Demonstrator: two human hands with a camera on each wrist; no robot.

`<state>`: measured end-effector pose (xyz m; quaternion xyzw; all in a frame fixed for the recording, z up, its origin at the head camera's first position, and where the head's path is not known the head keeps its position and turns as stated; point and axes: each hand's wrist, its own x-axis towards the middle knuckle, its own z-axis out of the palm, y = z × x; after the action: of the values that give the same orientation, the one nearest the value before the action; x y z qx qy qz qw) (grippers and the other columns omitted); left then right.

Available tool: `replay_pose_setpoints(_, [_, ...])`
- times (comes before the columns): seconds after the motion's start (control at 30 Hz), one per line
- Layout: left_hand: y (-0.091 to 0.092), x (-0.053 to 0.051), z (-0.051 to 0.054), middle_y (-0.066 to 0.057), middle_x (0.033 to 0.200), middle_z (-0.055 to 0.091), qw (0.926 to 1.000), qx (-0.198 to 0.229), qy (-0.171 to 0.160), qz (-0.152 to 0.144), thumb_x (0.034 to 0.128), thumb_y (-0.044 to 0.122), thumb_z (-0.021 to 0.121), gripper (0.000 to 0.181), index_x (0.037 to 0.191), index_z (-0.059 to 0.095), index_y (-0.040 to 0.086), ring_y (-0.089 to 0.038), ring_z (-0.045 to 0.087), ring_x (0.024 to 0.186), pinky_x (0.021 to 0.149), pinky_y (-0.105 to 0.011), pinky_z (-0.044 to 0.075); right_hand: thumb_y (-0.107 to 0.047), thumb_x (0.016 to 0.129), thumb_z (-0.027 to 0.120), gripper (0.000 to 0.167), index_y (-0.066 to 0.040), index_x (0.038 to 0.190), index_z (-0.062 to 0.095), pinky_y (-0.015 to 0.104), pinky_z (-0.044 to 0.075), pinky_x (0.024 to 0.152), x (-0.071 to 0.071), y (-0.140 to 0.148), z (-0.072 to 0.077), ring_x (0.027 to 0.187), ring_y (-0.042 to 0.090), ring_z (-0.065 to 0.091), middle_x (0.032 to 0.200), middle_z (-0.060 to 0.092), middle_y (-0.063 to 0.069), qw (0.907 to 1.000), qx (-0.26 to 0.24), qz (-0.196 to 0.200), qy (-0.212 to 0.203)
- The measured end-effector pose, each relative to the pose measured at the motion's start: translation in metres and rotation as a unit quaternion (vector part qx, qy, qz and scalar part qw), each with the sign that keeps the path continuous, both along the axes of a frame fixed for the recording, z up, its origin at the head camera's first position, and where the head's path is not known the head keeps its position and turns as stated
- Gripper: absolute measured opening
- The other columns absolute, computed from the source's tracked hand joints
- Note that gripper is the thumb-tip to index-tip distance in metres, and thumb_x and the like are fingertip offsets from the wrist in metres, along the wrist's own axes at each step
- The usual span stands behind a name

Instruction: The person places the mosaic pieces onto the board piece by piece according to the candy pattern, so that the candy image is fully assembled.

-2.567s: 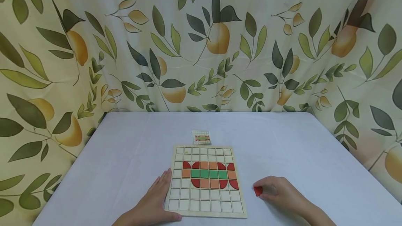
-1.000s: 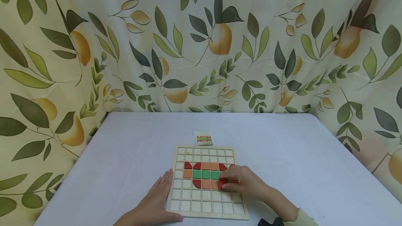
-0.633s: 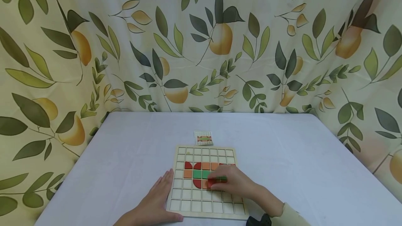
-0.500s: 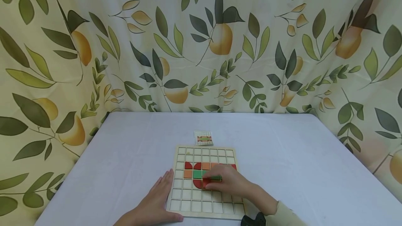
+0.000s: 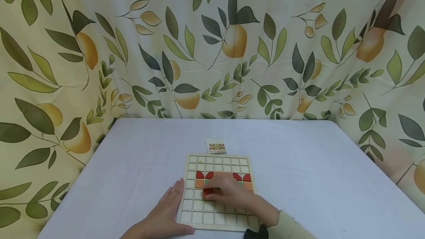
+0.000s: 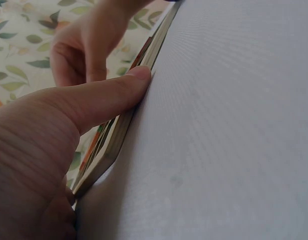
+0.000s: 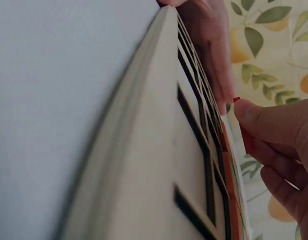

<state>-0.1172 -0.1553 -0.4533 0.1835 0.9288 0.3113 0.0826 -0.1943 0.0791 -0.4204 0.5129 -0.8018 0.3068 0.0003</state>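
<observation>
A wooden grid board (image 5: 216, 217) lies on the white table, with red, orange and green tiles set across its middle rows. My left hand (image 5: 162, 209) rests at its near left corner, fingers straight along the left edge; the thumb (image 6: 108, 97) lies against the near edge in the left wrist view. Over the left half of the board, my right hand (image 5: 229, 191) pinches a red tile (image 7: 246, 137) between thumb and fingers, seen on edge in the right wrist view. That hand hides several green and orange tiles beneath it.
Just behind the board sits a small card (image 5: 216, 146) printed with a red, orange and green grid pattern. A leaf-and-fruit patterned curtain (image 5: 212, 84) hangs behind and beside the table (image 5: 299, 158). A dark strap (image 5: 256, 232) shows at the right wrist.
My right hand came in from the table right of the board with the red tile, then slid leftward over the tile rows. The left hand stays at the board's corner.
</observation>
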Motion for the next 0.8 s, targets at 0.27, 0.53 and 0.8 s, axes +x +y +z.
replay_pose_setpoints(0.27, [-0.0011,0.0002,-0.0013,-0.006,0.153,0.005,0.9999,-0.004,0.011,-0.004,0.0614,0.074,0.062,0.126,0.147,0.001,0.005,-0.02,0.002,0.139,0.109,-0.043,0.006,-0.016,0.083,0.069,0.022,-0.007,0.103,0.068,0.014,0.044,0.074,0.0013,-0.0063,-0.0036,0.083,0.004,0.054,0.095,0.065,-0.004,0.9995,0.027,-0.002,0.013])
replay_pose_setpoints(0.53, [-0.0001,0.0005,0.0013,-0.007,0.153,0.007,1.0,-0.006,0.001,0.0,0.06,0.075,0.063,0.127,0.147,0.003,0.003,-0.021,0.002,0.139,0.109,-0.045,0.007,-0.015,0.081,0.071,0.024,-0.009,0.104,0.069,0.017,0.046,0.078,0.0017,-0.0026,-0.001,0.089,0.003,0.056,0.099,0.065,-0.007,0.9989,0.013,-0.016,-0.042])
replay_pose_setpoints(0.8, [-0.0003,0.0008,0.0022,-0.007,0.153,0.006,1.0,0.001,-0.001,0.0,0.0601,0.074,0.064,0.128,0.147,0.002,0.003,-0.021,0.002,0.139,0.109,-0.043,0.005,-0.01,0.082,0.069,0.016,-0.009,0.098,0.07,0.011,0.044,0.071,-0.0013,-0.0071,-0.0022,0.08,-0.002,0.055,0.093,0.067,-0.006,0.9995,0.016,0.001,-0.026])
